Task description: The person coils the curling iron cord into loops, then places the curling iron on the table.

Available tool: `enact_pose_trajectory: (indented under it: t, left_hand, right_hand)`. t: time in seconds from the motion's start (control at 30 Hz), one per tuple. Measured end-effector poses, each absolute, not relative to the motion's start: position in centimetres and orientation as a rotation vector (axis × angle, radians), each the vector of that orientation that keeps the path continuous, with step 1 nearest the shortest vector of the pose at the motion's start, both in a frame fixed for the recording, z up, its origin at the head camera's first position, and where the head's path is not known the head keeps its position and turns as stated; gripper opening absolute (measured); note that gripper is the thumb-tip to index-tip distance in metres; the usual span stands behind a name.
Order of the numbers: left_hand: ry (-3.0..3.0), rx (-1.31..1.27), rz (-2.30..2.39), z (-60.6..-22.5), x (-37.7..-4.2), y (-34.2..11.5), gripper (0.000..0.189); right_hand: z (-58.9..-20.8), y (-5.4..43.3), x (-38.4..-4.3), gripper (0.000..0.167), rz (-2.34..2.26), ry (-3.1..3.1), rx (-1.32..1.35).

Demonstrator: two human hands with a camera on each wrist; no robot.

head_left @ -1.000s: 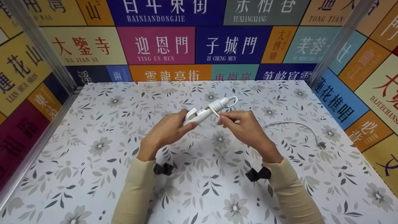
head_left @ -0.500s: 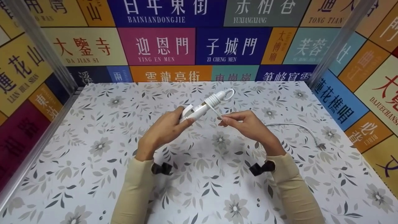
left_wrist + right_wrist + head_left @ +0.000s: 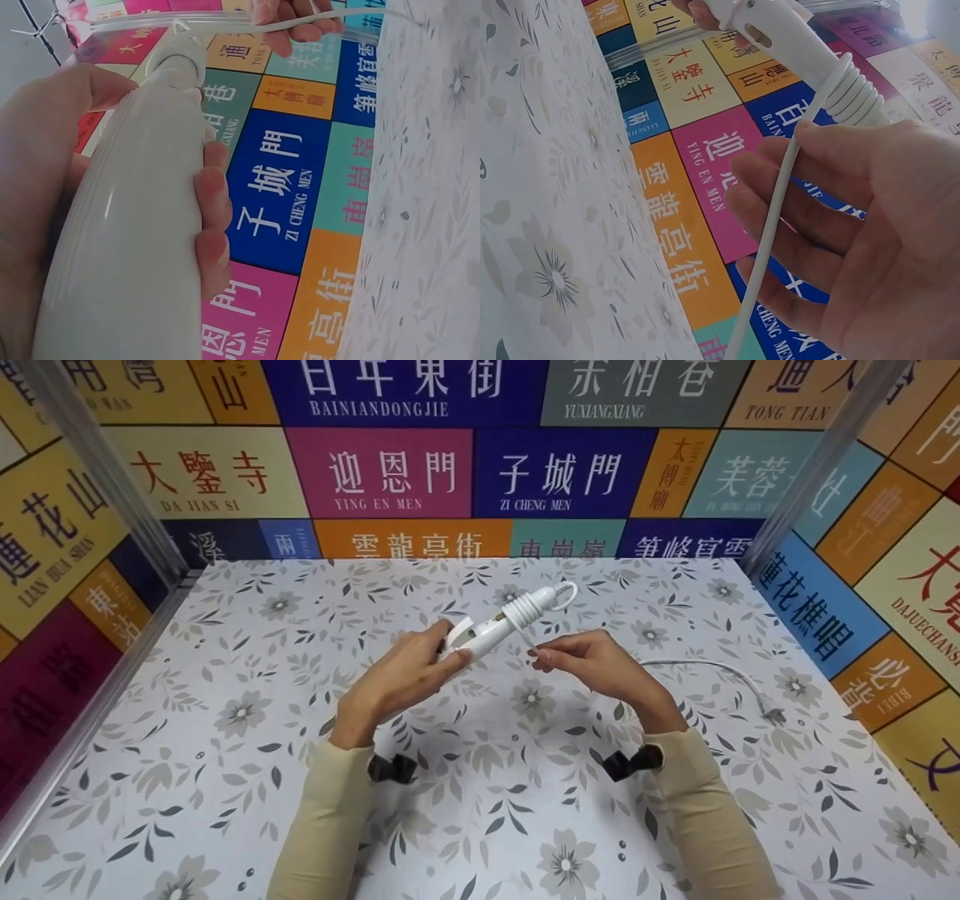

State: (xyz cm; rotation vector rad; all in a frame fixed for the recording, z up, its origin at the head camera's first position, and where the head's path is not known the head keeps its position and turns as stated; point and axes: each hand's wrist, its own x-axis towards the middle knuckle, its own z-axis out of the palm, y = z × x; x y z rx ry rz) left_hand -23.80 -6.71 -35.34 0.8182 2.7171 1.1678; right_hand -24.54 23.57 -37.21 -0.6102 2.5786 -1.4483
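In the head view my left hand grips a white, long, tapered electric appliance, held slanting with its cord end up to the right. Fingers curl round its smooth body in the left wrist view. Several turns of white power cord are wound round the narrow end, where a loop of cord sticks out. My right hand pinches the cord between thumb and fingertips, just right of the coils. In the right wrist view the cord runs down across the other fingers from the coils.
The free end of the cord trails on the flower-patterned table at the right, ending in a plug. Coloured panels with lettering stand along the back and sides. A black wrist camera sits at each sleeve.
Both hands have shifted slightly. The appliance rose a little, then came back down. My right hand drew slightly away from the coils, still pinching the cord.
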Motion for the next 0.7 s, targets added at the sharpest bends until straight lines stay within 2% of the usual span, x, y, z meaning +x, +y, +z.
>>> enact_pose_trajectory:
  t: [0.27,0.57,0.7]
  left_hand:
    - [2.711,0.783,1.182,-35.2,-23.6,-6.5,0.049]
    - [2.697,0.807,1.18,-35.3,-23.7,-6.4,0.042]
    - [2.692,0.841,1.198,-35.3,-23.7,-6.4,0.041]
  right_hand:
    - [-37.6,23.7,-24.8,0.032,-1.406,2.646,-0.524]
    - [-38.2,23.8,-25.2,0.029,-1.408,2.688,-0.483]
    - [-38.3,23.8,-25.2,0.034,-1.355,2.737,-0.407]
